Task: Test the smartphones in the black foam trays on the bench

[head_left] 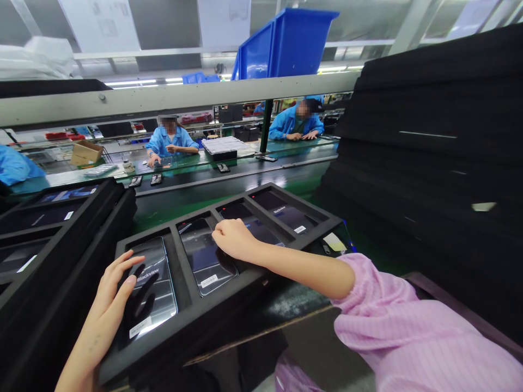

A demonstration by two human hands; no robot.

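A black foam tray (pixel 186 305) lies tilted in front of me, with several slots that each hold a glossy phone. My left hand (pixel 112 291) rests on the leftmost phone (pixel 153 294), marked Blackview, with its fingers spread flat. My right hand (pixel 232 237), in a pink sleeve, sits curled on the foam divider between the second phone (pixel 204 258) and the third phone (pixel 255 223). Its fingers are folded under, and what they grip is hidden. A fourth phone (pixel 286 212) lies in the far right slot.
A stack of similar black trays with phones (pixel 49 228) stands at my left. A tall pile of black foam sheets (pixel 429 152) rises at my right. Beyond runs a green conveyor belt (pixel 229 174) with loose phones. Two workers in blue sit across it. A blue bin (pixel 286 43) sits overhead.
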